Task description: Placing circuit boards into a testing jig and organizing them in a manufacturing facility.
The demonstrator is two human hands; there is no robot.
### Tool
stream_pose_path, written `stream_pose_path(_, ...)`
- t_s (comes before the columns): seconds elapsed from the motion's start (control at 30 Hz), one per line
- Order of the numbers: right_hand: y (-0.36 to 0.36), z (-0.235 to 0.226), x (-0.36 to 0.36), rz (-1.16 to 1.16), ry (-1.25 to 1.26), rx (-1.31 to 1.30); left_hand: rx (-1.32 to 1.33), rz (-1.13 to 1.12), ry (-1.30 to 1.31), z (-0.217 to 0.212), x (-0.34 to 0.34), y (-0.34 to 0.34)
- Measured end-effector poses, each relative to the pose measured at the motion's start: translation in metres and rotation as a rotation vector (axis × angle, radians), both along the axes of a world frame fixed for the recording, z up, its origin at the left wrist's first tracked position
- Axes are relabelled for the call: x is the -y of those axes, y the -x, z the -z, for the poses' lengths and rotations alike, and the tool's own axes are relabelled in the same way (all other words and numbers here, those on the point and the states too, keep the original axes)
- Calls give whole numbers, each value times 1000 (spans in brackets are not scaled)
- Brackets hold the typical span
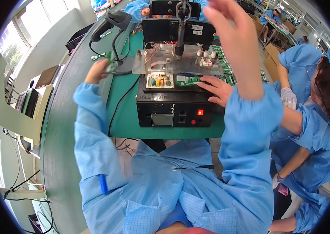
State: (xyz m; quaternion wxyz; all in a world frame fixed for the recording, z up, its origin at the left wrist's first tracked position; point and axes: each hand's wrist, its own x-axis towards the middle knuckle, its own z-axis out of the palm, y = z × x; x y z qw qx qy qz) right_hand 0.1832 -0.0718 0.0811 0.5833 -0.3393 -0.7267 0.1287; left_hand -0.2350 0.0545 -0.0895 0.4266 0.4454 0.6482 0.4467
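Note:
At the left, my left hand (96, 71) is closed on a small green circuit board (112, 65), held beside the scanner stand. My right hand (233, 39) is raised above the right side of a black test fixture (149, 107), slightly blurred. Its fingers reach up past the fixture's metal lever (183, 13), apart from it, and nothing shows in them. Below the clear plate (165, 58) with wires and posts, a green circuit board (186, 80) lies beside a pale board with components (159, 81). A co-worker's hand (219, 89) touches the green board's right end.
A barcode scanner (112, 25) stands on a holder at the back left. Several green boards (227, 68) lie right of the fixture. A black cable (118, 107) runs over the green table (124, 126). Co-workers in blue (309, 78) sit close on the right.

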Motion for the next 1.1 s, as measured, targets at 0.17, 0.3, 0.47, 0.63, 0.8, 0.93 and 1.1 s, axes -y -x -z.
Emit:
stream_pose_path(0.17, -70, 105, 84, -259, 122, 245, -480, 44, 372, 26, 81, 137)
stream_pose_path(0.3, -78, 106, -65, -376, 203, 415, -537, 114, 545, 43, 99, 176)
stream_pose_path(0.47, -79, 152, -63, -625, 278, 624, -651, -13, 593, 76, 159, 214)
stream_pose_path(0.63, 35, -4, -194, -525, 607, 93, -1263, -127, 355, 31, 130, 173)
stream_pose_path(0.8, 56, -49, -192, -438, 652, 5, -779, 546, -210, -47, 155, -74)
stream_pose_path(0.93, 57, -49, -194, -453, 566, 73, -1021, 553, -877, -17, 168, -220)
stream_pose_path(1.1, 61, -46, -199, -424, 493, 32, -1087, 363, -851, 13, 111, -261)
